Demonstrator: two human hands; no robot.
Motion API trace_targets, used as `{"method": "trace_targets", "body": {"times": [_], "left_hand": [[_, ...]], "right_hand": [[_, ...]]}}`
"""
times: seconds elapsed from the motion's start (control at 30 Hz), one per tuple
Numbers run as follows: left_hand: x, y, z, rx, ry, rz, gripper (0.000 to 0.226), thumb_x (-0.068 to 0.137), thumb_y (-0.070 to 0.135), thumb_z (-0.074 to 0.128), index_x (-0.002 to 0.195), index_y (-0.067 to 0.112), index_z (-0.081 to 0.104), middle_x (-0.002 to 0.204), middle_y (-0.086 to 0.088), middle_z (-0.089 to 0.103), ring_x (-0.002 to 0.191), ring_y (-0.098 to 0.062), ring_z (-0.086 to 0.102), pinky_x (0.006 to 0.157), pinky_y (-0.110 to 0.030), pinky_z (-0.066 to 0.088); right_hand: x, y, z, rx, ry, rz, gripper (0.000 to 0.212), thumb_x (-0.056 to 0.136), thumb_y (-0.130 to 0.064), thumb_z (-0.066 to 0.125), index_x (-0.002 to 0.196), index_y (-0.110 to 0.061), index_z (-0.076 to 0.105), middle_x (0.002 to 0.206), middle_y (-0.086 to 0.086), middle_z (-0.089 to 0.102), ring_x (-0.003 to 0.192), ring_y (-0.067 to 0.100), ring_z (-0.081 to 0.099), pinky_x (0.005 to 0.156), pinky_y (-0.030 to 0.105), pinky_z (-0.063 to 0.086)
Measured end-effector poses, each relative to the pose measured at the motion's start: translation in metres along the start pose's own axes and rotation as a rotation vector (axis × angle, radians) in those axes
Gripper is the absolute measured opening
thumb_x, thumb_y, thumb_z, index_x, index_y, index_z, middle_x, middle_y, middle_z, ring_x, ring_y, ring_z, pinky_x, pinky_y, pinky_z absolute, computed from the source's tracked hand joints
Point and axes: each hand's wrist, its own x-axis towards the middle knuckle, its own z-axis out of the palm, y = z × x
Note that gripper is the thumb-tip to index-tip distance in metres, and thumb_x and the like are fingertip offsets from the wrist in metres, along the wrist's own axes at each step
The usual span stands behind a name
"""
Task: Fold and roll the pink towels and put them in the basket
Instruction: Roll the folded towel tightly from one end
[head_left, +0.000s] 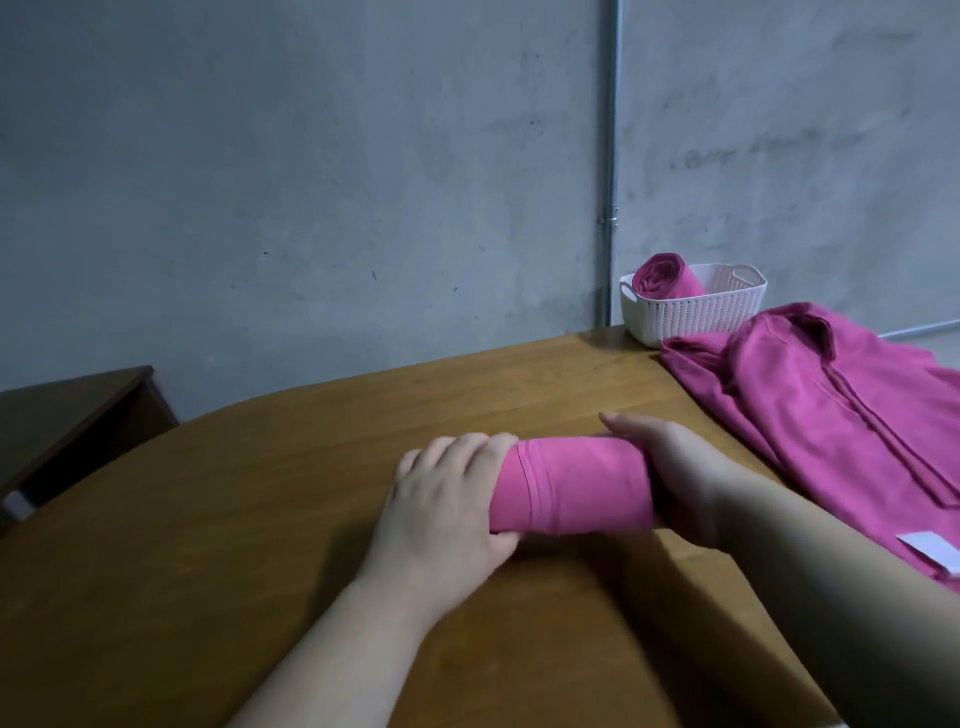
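one rolled towel (587, 483), left hand (447, 499) and right hand (670, 467) fingers curled round its ends, loose towels (831, 405) lying before basket (696, 312)

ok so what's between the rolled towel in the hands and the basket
Head view: bare wooden table between the rolled towel and the basket. The unfolded pink towels lie just right of that stretch, a corner reaching the basket's front.
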Motion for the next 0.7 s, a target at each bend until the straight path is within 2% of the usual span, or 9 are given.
{"method": "trace_targets", "body": {"times": [0.1, 0.2, 0.27, 0.3, 0.37, 0.43, 0.5, 0.6, 0.7], "left_hand": [[0.025, 0.008, 0.002, -0.09, -0.031, -0.053, 0.073, 0.069, 0.063, 0.071, 0.127, 0.039, 0.033, 0.122, 0.019, 0.05, 0.112, -0.01, 0.048, 0.099, -0.03, 0.037], [0.054, 0.017, 0.003, -0.261, -0.087, -0.124, 0.07, 0.066, 0.063, 0.076, 0.12, 0.042, 0.036, 0.116, 0.021, 0.046, 0.107, -0.008, 0.049, 0.091, -0.027, 0.042], [0.073, 0.024, 0.004, -0.344, -0.113, -0.139, 0.067, 0.065, 0.06, 0.079, 0.116, 0.044, 0.038, 0.113, 0.022, 0.044, 0.103, -0.007, 0.051, 0.086, -0.027, 0.046], [0.084, 0.028, 0.006, -0.381, -0.135, -0.146, 0.066, 0.065, 0.059, 0.08, 0.115, 0.045, 0.04, 0.112, 0.022, 0.044, 0.102, -0.007, 0.051, 0.085, -0.028, 0.048], [0.105, 0.038, 0.011, -0.438, -0.157, -0.166, 0.066, 0.063, 0.059, 0.081, 0.114, 0.044, 0.043, 0.112, 0.021, 0.048, 0.101, -0.009, 0.054, 0.085, -0.032, 0.051], [0.128, 0.05, 0.019, -0.528, -0.119, -0.233, 0.065, 0.062, 0.059, 0.082, 0.112, 0.041, 0.045, 0.11, 0.018, 0.053, 0.097, -0.012, 0.057, 0.08, -0.034, 0.053], [0.152, 0.066, 0.027, -0.699, -0.065, -0.344, 0.064, 0.064, 0.061, 0.082, 0.111, 0.038, 0.046, 0.107, 0.015, 0.057, 0.09, -0.01, 0.06, 0.068, -0.029, 0.05], [0.186, 0.095, 0.042, -0.826, -0.023, -0.396, 0.061, 0.069, 0.063, 0.08, 0.112, 0.036, 0.045, 0.108, 0.012, 0.06, 0.089, -0.01, 0.06, 0.059, -0.022, 0.041], [0.215, 0.117, 0.061, -0.9, -0.077, -0.303, 0.061, 0.067, 0.058, 0.081, 0.116, 0.039, 0.049, 0.109, 0.014, 0.061, 0.091, -0.007, 0.062, 0.066, -0.026, 0.049]], "right_hand": [[-0.002, -0.006, -0.013, -0.241, 0.089, -0.405, 0.07, 0.078, -0.066, 0.067, 0.138, -0.033, 0.055, 0.138, -0.003, 0.057, 0.111, 0.01, 0.058, 0.086, 0.035, 0.051], [-0.005, -0.007, -0.03, -0.957, 0.126, -0.855, 0.102, 0.068, -0.07, 0.071, 0.155, -0.043, 0.025, 0.155, -0.017, 0.03, 0.144, 0.005, 0.027, 0.118, 0.034, 0.03], [0.007, -0.008, -0.042, -1.418, 0.221, -0.895, 0.108, 0.071, -0.069, 0.067, 0.158, -0.043, 0.008, 0.162, -0.012, 0.016, 0.154, 0.018, 0.004, 0.126, 0.046, 0.012], [0.012, -0.01, -0.047, -1.537, 0.292, -0.872, 0.107, 0.074, -0.067, 0.066, 0.158, -0.042, 0.004, 0.163, -0.008, 0.014, 0.154, 0.024, 0.001, 0.125, 0.052, 0.008], [0.024, -0.014, -0.062, -1.618, 0.487, -0.846, 0.104, 0.076, -0.064, 0.065, 0.159, -0.036, 0.01, 0.163, 0.003, 0.02, 0.153, 0.032, 0.007, 0.123, 0.058, 0.013], [0.033, -0.017, -0.075, -1.445, 0.743, -0.799, 0.1, 0.074, -0.062, 0.07, 0.157, -0.027, 0.025, 0.156, 0.01, 0.033, 0.146, 0.035, 0.025, 0.117, 0.055, 0.029], [0.043, -0.022, -0.085, -1.039, 0.899, -0.679, 0.084, 0.08, -0.055, 0.074, 0.148, -0.022, 0.036, 0.142, 0.007, 0.045, 0.134, 0.031, 0.042, 0.107, 0.049, 0.041], [0.056, -0.041, -0.086, -0.362, 0.671, -0.477, 0.032, 0.095, -0.044, 0.061, 0.119, -0.025, 0.052, 0.111, -0.004, 0.065, 0.098, 0.023, 0.068, 0.081, 0.046, 0.059], [0.077, -0.058, -0.094, 0.035, 0.543, -0.389, 0.034, 0.094, -0.043, 0.062, 0.111, -0.014, 0.057, 0.098, 0.011, 0.067, 0.079, 0.033, 0.072, 0.063, 0.053, 0.062]]}}
